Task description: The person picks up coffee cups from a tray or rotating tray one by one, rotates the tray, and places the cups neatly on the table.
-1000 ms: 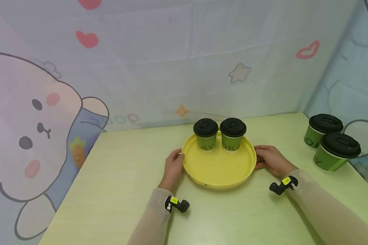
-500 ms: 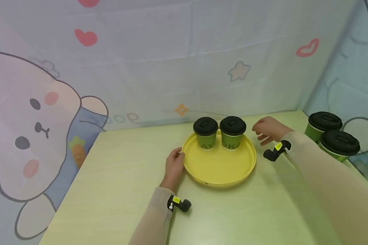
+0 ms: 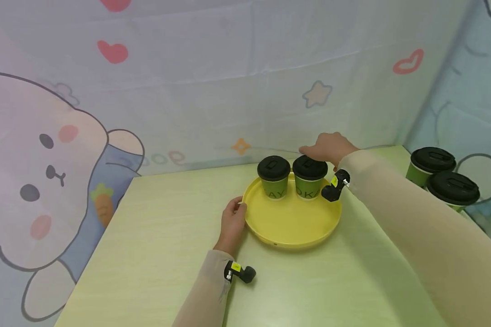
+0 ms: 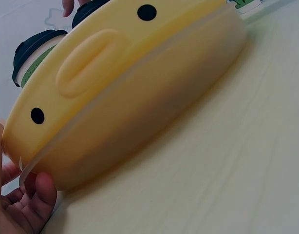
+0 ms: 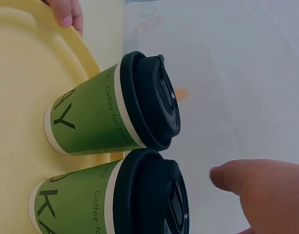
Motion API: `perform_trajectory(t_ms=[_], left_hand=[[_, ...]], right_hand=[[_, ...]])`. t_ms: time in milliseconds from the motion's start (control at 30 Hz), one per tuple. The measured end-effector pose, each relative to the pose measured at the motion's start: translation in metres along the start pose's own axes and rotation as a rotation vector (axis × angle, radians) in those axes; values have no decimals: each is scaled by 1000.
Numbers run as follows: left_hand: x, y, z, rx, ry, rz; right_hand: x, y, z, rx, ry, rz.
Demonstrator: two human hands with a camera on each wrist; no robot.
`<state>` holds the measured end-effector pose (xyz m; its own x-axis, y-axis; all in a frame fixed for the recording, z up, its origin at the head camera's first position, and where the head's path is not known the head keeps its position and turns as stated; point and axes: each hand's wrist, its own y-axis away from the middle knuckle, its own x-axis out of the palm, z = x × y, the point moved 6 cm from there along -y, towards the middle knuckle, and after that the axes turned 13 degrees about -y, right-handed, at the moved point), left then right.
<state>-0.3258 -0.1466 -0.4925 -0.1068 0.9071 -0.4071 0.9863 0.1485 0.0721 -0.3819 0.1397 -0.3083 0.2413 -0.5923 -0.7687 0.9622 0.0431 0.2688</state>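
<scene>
A round yellow tray [image 3: 288, 227] lies on the table, carrying two green paper cups with black lids: a left cup [image 3: 274, 184] and a right cup [image 3: 307, 186]. My left hand [image 3: 232, 227] holds the tray's left rim, with its fingers curled at the edge in the left wrist view. Over the right cup's lid hovers my right hand [image 3: 330, 147]. The right wrist view shows its thumb [image 5: 234, 176] stretched out, apart from the lid; most of its other fingers are hidden there. Both cups stand upright at the tray's back.
Two more lidded cups, a rear cup [image 3: 429, 165] and a front cup [image 3: 452, 188], stand at the table's right edge, partly behind my right sleeve [image 3: 417, 222]. A printed cloth [image 3: 196, 91] hangs behind the table [image 3: 155, 245].
My right hand has let go of the tray's right rim, risen and moved back and left to above the right cup. My left hand and the tray have stayed in place.
</scene>
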Motion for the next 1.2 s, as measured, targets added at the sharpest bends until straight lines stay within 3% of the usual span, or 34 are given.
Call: perform_trajectory(t_ms=[200,633,967,1200], left_hand=[[1,1,0,15,-21,0],[2,3,-2,19,-29,8],[2,4,-2,12,-30,-2],[2,4,-3,27,-40,-2]], right_hand=[[9,0,9,12,114,1],[16,2,16,11,69,21],[23,3,20,-25,130,32],[12,3,20,-7,39,42]])
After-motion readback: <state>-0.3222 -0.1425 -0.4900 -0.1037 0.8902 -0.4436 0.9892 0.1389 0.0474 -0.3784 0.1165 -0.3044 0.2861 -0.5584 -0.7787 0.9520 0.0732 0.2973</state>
